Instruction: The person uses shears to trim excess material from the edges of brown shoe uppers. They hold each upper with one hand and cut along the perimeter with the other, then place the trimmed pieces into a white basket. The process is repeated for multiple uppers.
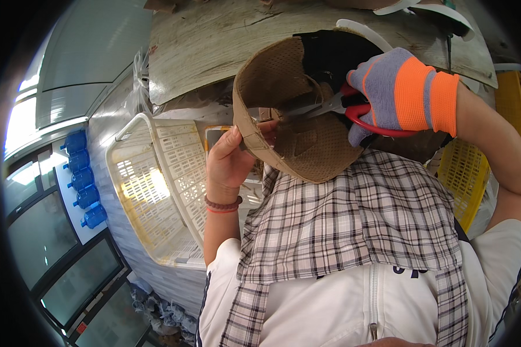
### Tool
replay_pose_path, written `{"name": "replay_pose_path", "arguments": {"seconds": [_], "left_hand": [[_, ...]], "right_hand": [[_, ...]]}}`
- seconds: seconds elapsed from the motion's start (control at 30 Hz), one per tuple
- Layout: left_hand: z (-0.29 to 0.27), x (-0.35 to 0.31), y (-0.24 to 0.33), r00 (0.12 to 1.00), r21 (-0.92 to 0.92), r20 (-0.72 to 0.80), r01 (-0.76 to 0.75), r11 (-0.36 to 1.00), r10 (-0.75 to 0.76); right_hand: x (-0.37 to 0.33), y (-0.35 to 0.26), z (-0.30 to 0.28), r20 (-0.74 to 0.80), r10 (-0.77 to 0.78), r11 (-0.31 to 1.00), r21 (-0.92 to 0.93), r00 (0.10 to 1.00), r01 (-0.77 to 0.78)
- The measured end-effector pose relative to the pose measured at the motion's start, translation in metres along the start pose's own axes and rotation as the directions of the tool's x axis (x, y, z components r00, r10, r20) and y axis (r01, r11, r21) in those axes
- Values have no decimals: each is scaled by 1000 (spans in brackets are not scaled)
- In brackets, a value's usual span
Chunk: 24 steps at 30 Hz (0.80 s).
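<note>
Red-handled scissors point(331, 104), gripped by the gloved right hand point(392, 89), point into a brown shell point(318, 147). The left hand point(229, 161) grasps its edge point(253, 149).

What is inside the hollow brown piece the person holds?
Inside the hollow brown piece, a dimpled wall and a black section show, with red-handled scissors pointing across the opening. The gloved right hand and scissors hide part of the interior; what lies behind them cannot be seen.
</note>
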<state>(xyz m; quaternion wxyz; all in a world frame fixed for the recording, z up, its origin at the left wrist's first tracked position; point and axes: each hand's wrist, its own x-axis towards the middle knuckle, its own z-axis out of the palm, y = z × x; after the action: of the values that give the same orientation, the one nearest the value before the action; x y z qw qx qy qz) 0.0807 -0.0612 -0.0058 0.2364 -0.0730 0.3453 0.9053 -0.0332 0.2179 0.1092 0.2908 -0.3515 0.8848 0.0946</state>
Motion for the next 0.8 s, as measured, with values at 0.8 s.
{"name": "replay_pose_path", "arguments": {"seconds": [0.8], "left_hand": [[-24, 4, -19, 969, -310, 222, -33, 950, 106]], "right_hand": [[3, -13, 2, -9, -26, 1000, -9, 1000, 26]]}}
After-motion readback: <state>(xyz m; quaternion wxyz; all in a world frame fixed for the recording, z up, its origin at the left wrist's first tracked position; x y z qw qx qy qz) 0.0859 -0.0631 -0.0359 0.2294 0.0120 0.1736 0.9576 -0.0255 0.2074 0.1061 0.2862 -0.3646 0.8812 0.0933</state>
